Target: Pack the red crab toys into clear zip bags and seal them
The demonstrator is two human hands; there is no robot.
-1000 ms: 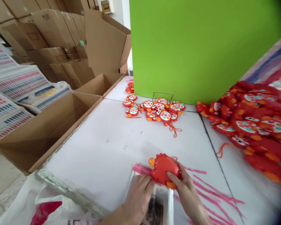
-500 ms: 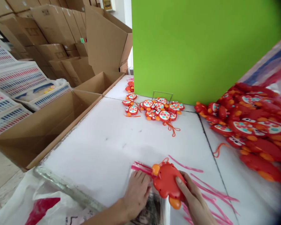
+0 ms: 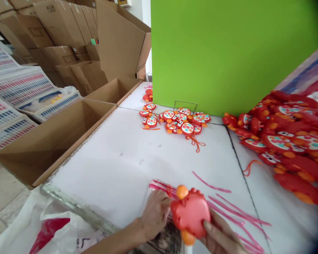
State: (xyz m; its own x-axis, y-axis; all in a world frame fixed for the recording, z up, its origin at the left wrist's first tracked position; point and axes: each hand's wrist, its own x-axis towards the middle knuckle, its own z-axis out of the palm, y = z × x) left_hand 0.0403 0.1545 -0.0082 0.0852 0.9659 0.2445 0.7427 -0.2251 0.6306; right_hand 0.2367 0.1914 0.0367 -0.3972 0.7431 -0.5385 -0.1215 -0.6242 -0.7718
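Note:
In my right hand is a red plastic crab-like toy with orange knobs, its plain back facing up. Thumb and fingers grip its right edge. A thin orange cord loop hangs at the toy's left end. My left hand lies just left of the toy, fingers bent down over a pink-edged stack of clear plastic bags. Those fingers seem to pinch the top bag's edge; the fingertips are partly hidden. Dark marks show on the surface below.
Similar toys lie in a small group at mid-table and in a big heap on the right. Pink strips litter the white table. An open carton stands left; a green panel rises behind.
The toy has moved slightly down and towards me and turned a little in my right hand. My left hand's fingers have curled more at the bag edge.

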